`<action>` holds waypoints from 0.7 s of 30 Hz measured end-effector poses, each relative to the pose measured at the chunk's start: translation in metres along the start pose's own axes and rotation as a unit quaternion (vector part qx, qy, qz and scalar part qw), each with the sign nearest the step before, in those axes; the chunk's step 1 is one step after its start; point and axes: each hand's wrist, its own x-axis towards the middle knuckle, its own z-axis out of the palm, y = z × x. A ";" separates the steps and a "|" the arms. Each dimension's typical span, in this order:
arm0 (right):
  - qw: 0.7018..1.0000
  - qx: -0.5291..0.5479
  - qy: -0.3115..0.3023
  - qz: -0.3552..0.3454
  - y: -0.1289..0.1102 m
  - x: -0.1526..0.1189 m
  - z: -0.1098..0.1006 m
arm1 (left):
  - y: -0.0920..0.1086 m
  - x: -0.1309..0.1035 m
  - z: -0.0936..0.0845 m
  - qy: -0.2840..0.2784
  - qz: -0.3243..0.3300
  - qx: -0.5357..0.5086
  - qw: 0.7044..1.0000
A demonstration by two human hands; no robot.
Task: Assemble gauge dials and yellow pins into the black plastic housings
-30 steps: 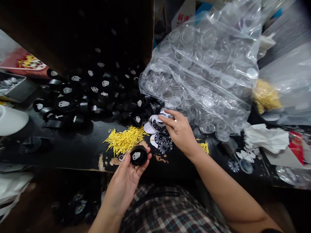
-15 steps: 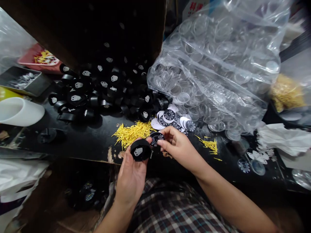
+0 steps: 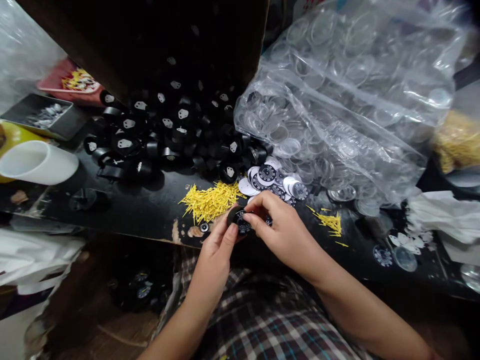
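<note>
My left hand [image 3: 221, 237] is closed around a round black gauge housing, of which the dark rim shows past the fingers. Over its opening lies a black dial disc [image 3: 242, 223] with white markings, pinched at the edge by my right hand [image 3: 272, 220]. Whether the disc sits fully inside the housing is hidden by the fingers. Just behind the hands is a heap of yellow pointers [image 3: 212, 201]. To its right lies a loose pile of dial discs [image 3: 267, 173], some white side up.
Many black housings [image 3: 125, 144] spill from a dark box at the back. A clear bag of transparent round covers [image 3: 337, 115] fills the back right. At left stand a white cup [image 3: 39, 162] and a metal tray [image 3: 48, 117]. Several yellow pointers [image 3: 330, 222] lie at right.
The dial disc has moved from beside the housing onto its open face. The housing has turned and come right, so its inner white plate no longer shows; both hands are closer together.
</note>
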 end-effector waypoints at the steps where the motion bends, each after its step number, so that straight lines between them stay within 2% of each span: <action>1: 1.000 0.000 -0.009 0.002 0.000 0.000 -0.001 | 0.000 0.001 -0.002 -0.008 -0.001 0.012 1.000; 8: 0.999 -0.017 -0.032 -0.021 0.000 0.004 -0.007 | 0.000 0.007 -0.009 -0.047 -0.004 0.019 0.999; 12: 0.998 -0.040 -0.042 0.021 0.003 -0.001 -0.005 | 0.003 0.004 -0.006 -0.062 -0.005 0.009 0.998; 17: 0.995 0.005 -0.093 0.039 0.010 -0.015 -0.003 | 0.000 0.000 -0.007 -0.046 -0.037 0.011 0.998; 19: 0.994 0.016 -0.105 0.022 0.014 -0.013 -0.002 | -0.003 0.000 -0.012 -0.038 -0.035 0.021 0.998; 21: 0.995 -0.029 -0.097 -0.014 0.017 -0.003 0.001 | -0.005 0.001 -0.017 -0.019 -0.026 0.012 0.999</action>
